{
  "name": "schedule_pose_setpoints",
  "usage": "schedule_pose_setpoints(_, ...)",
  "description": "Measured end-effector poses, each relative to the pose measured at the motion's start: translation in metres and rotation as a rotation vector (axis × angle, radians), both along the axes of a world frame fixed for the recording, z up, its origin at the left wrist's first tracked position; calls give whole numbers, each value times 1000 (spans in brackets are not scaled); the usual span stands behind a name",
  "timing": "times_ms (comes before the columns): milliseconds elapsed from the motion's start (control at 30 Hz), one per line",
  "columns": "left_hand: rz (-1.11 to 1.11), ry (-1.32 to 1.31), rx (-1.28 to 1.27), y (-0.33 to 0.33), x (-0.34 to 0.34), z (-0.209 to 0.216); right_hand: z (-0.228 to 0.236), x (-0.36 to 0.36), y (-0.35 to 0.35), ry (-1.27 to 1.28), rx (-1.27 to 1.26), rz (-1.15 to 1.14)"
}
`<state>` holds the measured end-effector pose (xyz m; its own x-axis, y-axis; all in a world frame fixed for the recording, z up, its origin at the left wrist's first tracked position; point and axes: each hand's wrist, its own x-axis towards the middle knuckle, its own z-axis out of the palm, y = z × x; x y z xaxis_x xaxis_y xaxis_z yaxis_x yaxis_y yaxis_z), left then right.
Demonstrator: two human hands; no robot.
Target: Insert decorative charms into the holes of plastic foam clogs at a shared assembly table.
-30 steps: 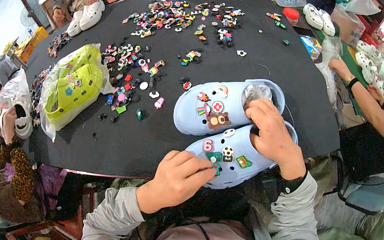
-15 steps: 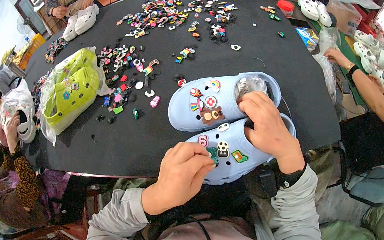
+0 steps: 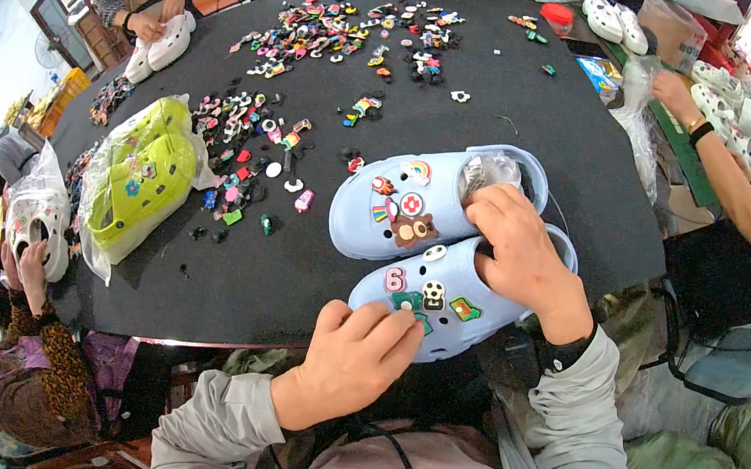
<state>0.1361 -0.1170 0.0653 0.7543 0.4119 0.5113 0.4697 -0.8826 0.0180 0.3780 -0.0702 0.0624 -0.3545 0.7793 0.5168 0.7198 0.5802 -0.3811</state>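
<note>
Two light blue clogs lie side by side on the black table before me. The far clog carries a bear charm, a rainbow and several others. On the near clog are a pink number charm, a soccer ball charm and a green-and-orange one. My right hand grips this near clog, its fingers reaching into the foot opening and partly hidden. The curled fingers of my left hand press together at a dark green shoe charm lying against the near clog's upper.
Loose charms are heaped across the table. At the left, lime green clogs sit in clear plastic. Other people work around the table with white clogs. A red-lidded jar stands near the far right edge.
My left hand has moved slightly down and left, its fingers now pressing at the green charm, more of which shows flat on the clog. My right hand has hardly moved.
</note>
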Motion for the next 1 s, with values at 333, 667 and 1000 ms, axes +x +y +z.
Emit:
schedule_pose_setpoints(333,-77,-11,-344,23,8,12,2,1,1,25,-19,15)
schedule_pose_setpoints(667,165,-51,-485,34,16,22,1,0,1,4,-10,-5)
schedule_pose_setpoints(1000,215,-54,-330,25,17,-7,-1,-3,-2,-11,66,11)
